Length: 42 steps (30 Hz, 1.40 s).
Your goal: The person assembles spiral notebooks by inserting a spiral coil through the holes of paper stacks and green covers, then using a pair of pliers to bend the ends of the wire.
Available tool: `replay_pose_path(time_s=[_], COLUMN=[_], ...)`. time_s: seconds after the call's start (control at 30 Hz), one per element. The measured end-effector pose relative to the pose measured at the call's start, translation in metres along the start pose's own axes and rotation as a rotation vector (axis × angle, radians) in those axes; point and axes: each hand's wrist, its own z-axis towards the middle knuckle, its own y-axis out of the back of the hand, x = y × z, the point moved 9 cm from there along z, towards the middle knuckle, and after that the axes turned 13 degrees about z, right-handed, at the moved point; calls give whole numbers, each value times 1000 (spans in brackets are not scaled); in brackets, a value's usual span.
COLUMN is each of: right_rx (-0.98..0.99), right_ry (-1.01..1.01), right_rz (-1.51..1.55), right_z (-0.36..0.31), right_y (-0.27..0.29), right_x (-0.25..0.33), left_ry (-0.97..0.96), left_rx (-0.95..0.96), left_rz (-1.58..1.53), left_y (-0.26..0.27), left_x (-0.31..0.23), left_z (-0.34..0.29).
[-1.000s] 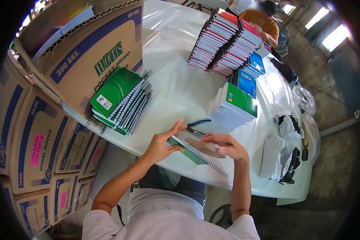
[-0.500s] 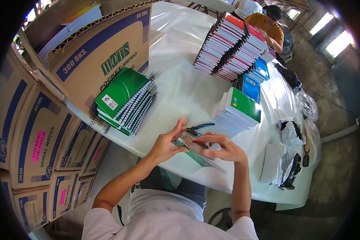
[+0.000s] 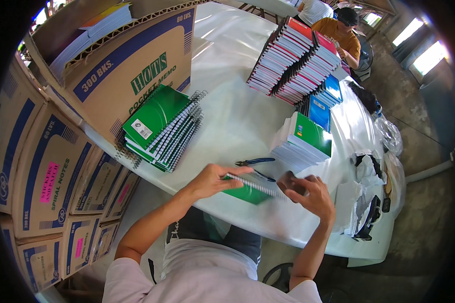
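Leaning in from across the room, I take the blue-handled pliers [image 3: 246, 162] on the pale table [image 3: 227, 126] as my marker. Just on the wearer's side of them is a green notebook [image 3: 247, 194], its wire coil [image 3: 258, 187] slanting toward the right. The left hand [image 3: 210, 182] has the notebook's upper left end, thumb and fingers closed on it. The right hand [image 3: 314, 196], to the right of the pliers, has its fingers curled round a brown rounded piece [image 3: 291, 184]; what that is, I cannot tell. Whether it touches the coil's far end is lost in the blur.

My worry is that coil end: with the notebook held at one end only, a bump from the brown piece could swing it round, or catch a loop and bend it or tear the paper. The pliers lie close enough that a low sweep of either hand might knock them or hook a handle in the wire.

Left of the pliers and beyond, a pile of green notebooks [image 3: 159, 121] leans with its coils fanned out; those could tangle if pulled carelessly. Right of the pliers and beyond, a green-topped stack [image 3: 308, 132] might slide if the right hand strikes it.
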Motion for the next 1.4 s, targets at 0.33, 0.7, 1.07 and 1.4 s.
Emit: replay_pose_path(time_s=[0.33, 0.7, 1.07, 1.4], right_rx=[-335, -314, 444, -114], right_ry=[423, 540, 99, 433], right_rz=[-25, 97, 931, 903], right_z=[49, 7, 38, 73], right_y=[-82, -61, -96, -53], right_x=[62, 136, 104, 96], left_ry=[28, 31, 23, -329], left_rx=[-396, -474, -479, -298], left_rz=[598, 1144, 1209, 422], left_y=[37, 25, 26, 98], left_x=[-11, -31, -42, -146], left_z=[-31, -32, -34, -44])
